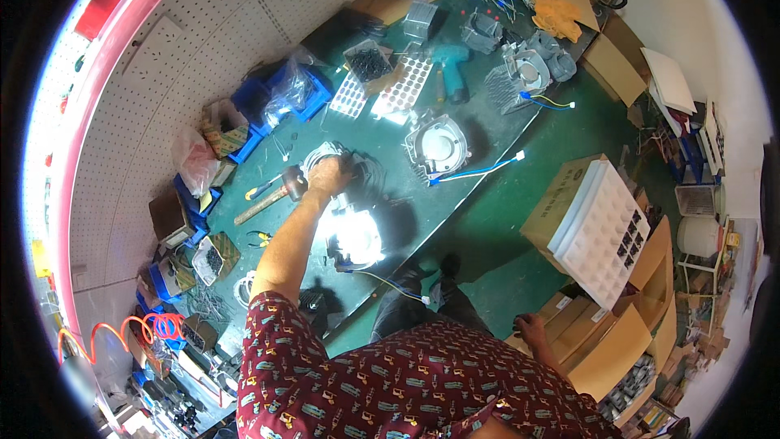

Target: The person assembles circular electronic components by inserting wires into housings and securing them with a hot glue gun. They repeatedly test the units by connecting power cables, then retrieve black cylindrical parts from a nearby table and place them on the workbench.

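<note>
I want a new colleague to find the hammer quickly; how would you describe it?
On the green workbench, find the person's left hand. Just to its left lies the hammer, its dark head toward the hand and its handle slanting to the picture's lower left. Its thick wooden handle sets it apart from the slimmer tool beside it, whose handle is yellow and dark.

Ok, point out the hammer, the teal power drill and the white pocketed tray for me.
Hammer (pixel 261 206): head view, on its wooden handle.
Teal power drill (pixel 452 75): head view, on its grip.
White pocketed tray (pixel 599 229): head view, on its bare face.
</note>
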The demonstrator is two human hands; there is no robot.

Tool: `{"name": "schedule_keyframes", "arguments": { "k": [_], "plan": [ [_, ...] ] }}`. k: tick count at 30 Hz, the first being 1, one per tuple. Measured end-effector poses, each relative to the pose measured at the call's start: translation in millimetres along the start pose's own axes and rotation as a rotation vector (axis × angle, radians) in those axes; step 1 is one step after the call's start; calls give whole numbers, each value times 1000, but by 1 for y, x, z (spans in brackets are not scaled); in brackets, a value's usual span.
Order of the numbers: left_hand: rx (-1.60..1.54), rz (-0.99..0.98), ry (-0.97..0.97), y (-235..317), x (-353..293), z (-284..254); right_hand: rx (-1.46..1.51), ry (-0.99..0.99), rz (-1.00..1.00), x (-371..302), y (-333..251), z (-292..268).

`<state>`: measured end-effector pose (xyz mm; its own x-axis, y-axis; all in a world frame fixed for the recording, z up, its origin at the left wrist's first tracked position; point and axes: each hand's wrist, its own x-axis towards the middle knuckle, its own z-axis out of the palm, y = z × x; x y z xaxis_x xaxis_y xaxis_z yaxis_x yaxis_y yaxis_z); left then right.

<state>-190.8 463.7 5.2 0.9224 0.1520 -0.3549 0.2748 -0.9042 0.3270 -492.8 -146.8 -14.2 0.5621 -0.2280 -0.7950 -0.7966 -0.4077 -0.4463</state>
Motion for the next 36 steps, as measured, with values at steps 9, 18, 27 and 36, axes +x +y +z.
{"name": "schedule_keyframes", "arguments": {
  "k": [9, 18, 27, 36],
  "plan": [
    [-527, 245, 39, -48, 12, 14, -18, 10, -111, 7, -25, 7],
    [-1348, 59, 261, -41, -44, -39, 199, 91, -438, 12, -142, 20],
    [-1317, 293, 105, 18, -224, -107, 561, -686, -778, -98, -374, 95],
    [-907, 208, 294, 53, -368, -53, 6, -1351, -511, -160, -341, 187]
  ]
}}
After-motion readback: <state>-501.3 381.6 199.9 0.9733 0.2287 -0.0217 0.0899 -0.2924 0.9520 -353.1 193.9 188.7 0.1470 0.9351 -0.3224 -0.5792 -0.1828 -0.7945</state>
